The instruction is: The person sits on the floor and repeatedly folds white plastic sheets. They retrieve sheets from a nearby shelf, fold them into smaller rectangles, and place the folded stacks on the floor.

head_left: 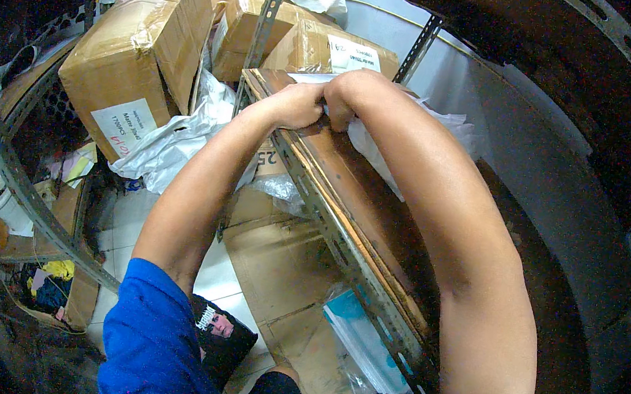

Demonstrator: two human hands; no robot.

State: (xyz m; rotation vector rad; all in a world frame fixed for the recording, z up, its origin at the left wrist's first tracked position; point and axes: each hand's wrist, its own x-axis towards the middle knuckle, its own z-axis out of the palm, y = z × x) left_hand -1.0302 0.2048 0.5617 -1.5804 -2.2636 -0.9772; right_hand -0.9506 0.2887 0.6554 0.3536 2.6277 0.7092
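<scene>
My left hand (299, 107) and my right hand (342, 98) meet over the far end of a brown wooden shelf board (361, 194). Both have their fingers curled closed around a crumpled, thin white plastic sheet (374, 154). It spreads out under my right forearm and shows again beyond it. Exactly where the fingertips grip is hidden by the knuckles. The left wrist hangs over the shelf's near edge, while the right arm reaches across the board.
Taped cardboard boxes (136, 50) are stacked at the far left, with white plastic wrapping (176, 149) beside them. Perforated metal posts (265, 25) and a shelf rail (341, 249) frame the board. Flattened cardboard (279, 262) and blue-white packs (366, 339) lie below.
</scene>
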